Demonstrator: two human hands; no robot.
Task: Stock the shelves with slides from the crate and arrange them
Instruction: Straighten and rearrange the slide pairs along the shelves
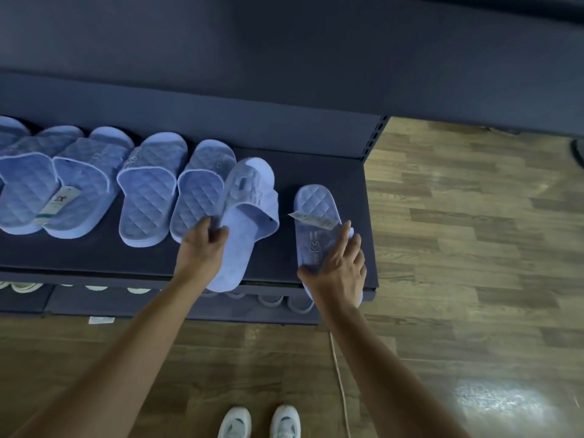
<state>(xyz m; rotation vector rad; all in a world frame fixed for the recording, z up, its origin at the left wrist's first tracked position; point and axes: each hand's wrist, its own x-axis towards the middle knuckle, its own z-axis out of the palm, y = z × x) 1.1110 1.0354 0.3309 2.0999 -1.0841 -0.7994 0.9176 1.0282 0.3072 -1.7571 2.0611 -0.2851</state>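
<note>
Several slides already line the shelf point(316, 172) at left of frame, while the left hand point(202, 241) pinches one slide point(243, 222) and the right hand point(339, 263) grips another slide point(316, 216), apparently the last pair; no crate shows.

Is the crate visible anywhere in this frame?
No; only the shelf, blue slides, both hands holding a slide each, and wooden floor appear.

Pale blue quilted slides point(148, 188) rowed on dark shelf point(316, 172); two more at right end, tagged one point(316, 216) rightmost.
</note>
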